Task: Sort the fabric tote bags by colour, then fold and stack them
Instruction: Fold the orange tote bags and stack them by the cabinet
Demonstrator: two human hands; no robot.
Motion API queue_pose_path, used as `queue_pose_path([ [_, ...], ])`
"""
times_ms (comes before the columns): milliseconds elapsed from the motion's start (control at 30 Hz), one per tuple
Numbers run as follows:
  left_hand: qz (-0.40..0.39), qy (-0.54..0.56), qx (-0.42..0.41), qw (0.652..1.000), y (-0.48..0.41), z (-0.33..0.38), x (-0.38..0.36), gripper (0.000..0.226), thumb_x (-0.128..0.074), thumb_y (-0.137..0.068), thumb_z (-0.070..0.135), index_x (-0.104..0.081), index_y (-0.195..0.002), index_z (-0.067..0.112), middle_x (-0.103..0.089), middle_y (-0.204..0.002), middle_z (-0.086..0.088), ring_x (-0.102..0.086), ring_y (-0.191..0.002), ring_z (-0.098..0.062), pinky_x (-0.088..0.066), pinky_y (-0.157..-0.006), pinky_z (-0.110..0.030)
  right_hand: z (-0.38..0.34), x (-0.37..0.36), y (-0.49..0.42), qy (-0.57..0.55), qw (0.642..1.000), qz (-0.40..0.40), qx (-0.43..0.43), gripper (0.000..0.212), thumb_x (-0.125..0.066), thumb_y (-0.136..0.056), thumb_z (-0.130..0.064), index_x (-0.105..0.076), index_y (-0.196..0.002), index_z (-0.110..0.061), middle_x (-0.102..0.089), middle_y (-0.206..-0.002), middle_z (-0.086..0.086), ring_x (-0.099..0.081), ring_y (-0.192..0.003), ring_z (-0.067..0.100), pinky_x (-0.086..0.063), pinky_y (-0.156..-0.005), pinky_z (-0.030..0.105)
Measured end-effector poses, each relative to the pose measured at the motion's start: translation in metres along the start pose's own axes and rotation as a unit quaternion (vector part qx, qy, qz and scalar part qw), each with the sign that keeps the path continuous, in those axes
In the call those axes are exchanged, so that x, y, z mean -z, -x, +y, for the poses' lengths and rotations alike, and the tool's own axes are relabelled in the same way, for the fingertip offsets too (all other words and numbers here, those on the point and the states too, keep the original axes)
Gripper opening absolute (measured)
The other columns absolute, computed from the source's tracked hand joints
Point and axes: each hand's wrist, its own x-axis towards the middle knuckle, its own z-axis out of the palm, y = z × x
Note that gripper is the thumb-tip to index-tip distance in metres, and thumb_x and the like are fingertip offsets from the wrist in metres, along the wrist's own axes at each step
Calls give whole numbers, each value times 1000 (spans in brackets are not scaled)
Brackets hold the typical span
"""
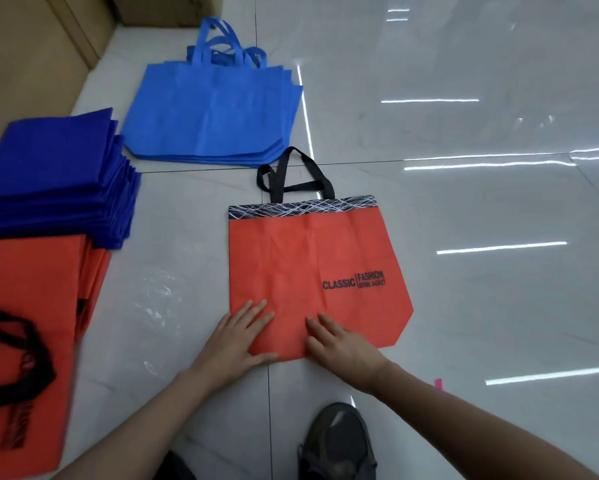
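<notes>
Head view: flat, empty left grip (237, 336) and right grip (339, 341) pressing orange tote (319, 258) at 6 o'clock, handles (293, 174) toward 12.

Two hands on one flat bag, three piles to the left and beyond

The left hand (237, 341) and right hand (339, 344) lie side by side on the near edge of a single tote bag (312, 258) spread on the floor (464, 271), its handles (291, 174) pointing away from them. Beyond the left hand, just past those handles, lies a pile of unfolded bags (208, 116). Well left of the left hand sits a folded stack (52, 178), touching a nearer pile of flat bags (24, 323). Cardboard boxes (24, 57) stand beyond the stack. A shoe (338, 441) sits nearer the person than the right hand.
</notes>
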Motion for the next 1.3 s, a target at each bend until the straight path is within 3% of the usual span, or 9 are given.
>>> queue_pose_path([
  [167,-39,-13,-26,999,7,-4,8,110,-27,-54,93,-4,-146,37,6,-145,22,5,-139,-3,-1,-109,-24,3,11,-5,-41,999,17,-16,16,-52,-80,-17,-40,-91,-13,-67,-87,6,-69,-73,25,-38,-34,25],
  [267,49,76,-31,995,11,-13,11,59,-40,-81,41,-29,-139,37,-23,-143,21,-24,-140,-12,-12,-109,-23,7,24,-9,-99,991,67,-60,9,-40,-86,-22,-33,-83,-17,-53,-62,1,-53,-45,23,-21,-35,24],
  [400,174,268,28,947,3,-16,27,56,-49,-80,-12,-64,-115,30,-60,-117,15,-58,-114,-11,-37,-101,-20,18,48,-2,-125,988,68,-60,44,-35,-95,-52,-55,-99,-14,-67,-77,-2,-62,-66,19,-48,-53,27],
  [533,173,341,35,923,0,-31,48,47,-58,-88,7,-65,-100,52,-65,-105,29,-60,-104,1,-44,-96,-20,69,63,25,-160,966,120,-162,35,-54,-85,-36,-56,-115,-17,-70,-101,-1,-59,-89,12,-48,-85,34],
  [633,192,408,87,888,-3,-34,68,11,-67,-79,46,-71,-88,40,-69,-83,18,-58,-82,-1,-47,-78,-24,98,76,40,-311,883,111,-334,19,-63,-88,-15,-70,-105,-17,-68,-100,-8,-56,-93,-3,-45,-88,27],
  [700,227,466,119,847,-6,-34,78,44,-70,-70,59,-69,-79,16,-62,-75,4,-53,-73,-11,-43,-70,-31,107,79,37,-446,800,97,-389,8,-65,-88,-17,-73,-91,-15,-70,-91,-6,-59,-88,1,-42,-77,14],
  [867,237,582,176,758,-16,-22,85,49,-67,-64,63,-63,-90,21,-70,-80,6,-64,-75,-8,-51,-69,-21,112,54,7,-515,673,175,-502,31,-56,-94,-29,-54,-79,-2,-58,-71,10,-54,-68,21,-46,-68,36],
  [1033,221,500,241,802,-28,-28,49,19,-68,-82,34,-62,-94,20,-69,-96,-3,-65,-91,-19,-52,-80,-29,114,32,-22,-419,680,131,-588,31,-48,-96,-36,-56,-93,-6,-58,-79,5,-53,-74,24,-40,-65,32],
  [1300,260,91,306,911,-37,-10,27,54,-65,-84,34,-44,-127,9,-56,-115,-14,-57,-100,-36,-47,-77,-43,106,9,-33,-190,739,10,-646,32,-39,-97,-39,-49,-101,-8,-60,-91,14,-57,-86,34,-36,-67,34],
])
